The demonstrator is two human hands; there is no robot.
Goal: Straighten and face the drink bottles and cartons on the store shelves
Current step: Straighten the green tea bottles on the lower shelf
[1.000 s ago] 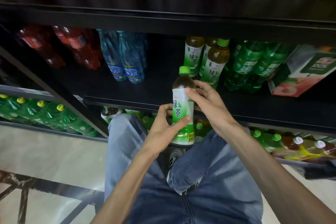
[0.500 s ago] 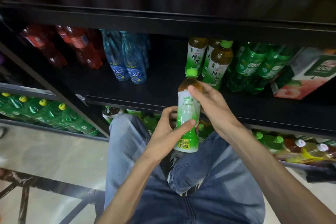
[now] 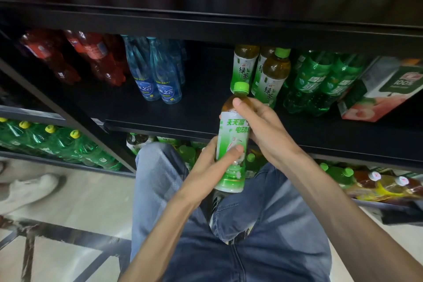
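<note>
Bottle (image 3: 233, 144) between left hand (image 3: 212, 162), right hand (image 3: 261, 128)

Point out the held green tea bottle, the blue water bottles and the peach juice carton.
held green tea bottle (image 3: 233, 137), head view, label.
blue water bottles (image 3: 168, 92), head view, label.
peach juice carton (image 3: 375, 103), head view, front face.

Green tea bottle (image 3: 233, 144) upright, left hand (image 3: 214, 162) low, right hand (image 3: 263, 128) high

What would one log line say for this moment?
both hands: left hand, right hand | holding: green-capped plastic tea bottle | position: before black shelf | label: side outward
</note>
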